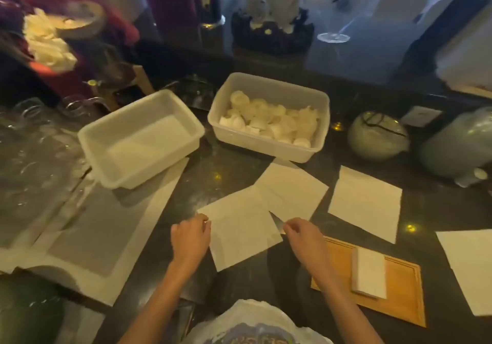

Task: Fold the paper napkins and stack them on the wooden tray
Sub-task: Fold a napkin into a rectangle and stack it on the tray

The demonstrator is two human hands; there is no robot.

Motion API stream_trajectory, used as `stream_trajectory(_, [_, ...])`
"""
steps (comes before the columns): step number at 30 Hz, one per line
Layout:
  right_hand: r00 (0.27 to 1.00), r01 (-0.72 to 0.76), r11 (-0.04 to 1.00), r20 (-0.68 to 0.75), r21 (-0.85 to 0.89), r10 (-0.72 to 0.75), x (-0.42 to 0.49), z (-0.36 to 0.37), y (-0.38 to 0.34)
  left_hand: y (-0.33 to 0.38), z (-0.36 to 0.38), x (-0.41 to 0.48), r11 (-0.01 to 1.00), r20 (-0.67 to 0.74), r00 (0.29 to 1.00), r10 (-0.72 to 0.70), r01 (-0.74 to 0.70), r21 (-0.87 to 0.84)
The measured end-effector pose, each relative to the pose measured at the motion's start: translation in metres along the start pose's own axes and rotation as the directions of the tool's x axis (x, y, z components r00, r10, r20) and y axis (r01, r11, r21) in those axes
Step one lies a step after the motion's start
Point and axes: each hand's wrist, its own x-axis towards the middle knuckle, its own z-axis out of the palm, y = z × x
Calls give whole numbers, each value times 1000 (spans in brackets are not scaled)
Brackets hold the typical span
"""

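Observation:
A white paper napkin [241,226] lies flat on the dark counter in front of me. My left hand [190,237] presses its left corner with curled fingers. My right hand [302,233] pinches its right edge, lifting a small flap. A second napkin [291,192] lies partly under it, further back. Another flat napkin [366,202] is to the right, and one more [468,266] lies at the right edge. The wooden tray [402,287] sits near my right forearm with a short stack of folded napkins [370,273] on it.
Two translucent plastic tubs stand behind: an empty tub [141,136] on the left and a tub of white rolled pieces [269,117]. Glassware [32,136] crowds the far left. Round grey-green pots [378,136] stand at the right. A large white sheet [101,226] covers the left counter.

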Motion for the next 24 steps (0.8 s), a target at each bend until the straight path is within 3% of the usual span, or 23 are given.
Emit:
stream_trajectory(4, [984, -181, 983, 5, -9, 181, 19, 40, -23, -6, 9, 29, 999, -13, 1000, -24, 24, 40])
stream_trajectory(11, [945, -327, 929, -49, -171, 324, 37, 72, -27, 16, 39, 94, 983, 57, 983, 177, -179, 37])
stream_trajectory(18, [958, -286, 899, -84, -332, 274, 38, 85, -21, 22, 67, 118, 974, 159, 962, 220, -226, 17])
stream_trajectory(20, [964, -268, 925, -76, -269, 257, 36, 86, -20, 21, 70, 119, 978, 171, 963, 210, -208, -28])
stream_trajectory(24, [980, -194, 976, -22, 102, 197, 30, 66, -31, 14, 59, 115, 956, 249, 946, 208, -144, -255])
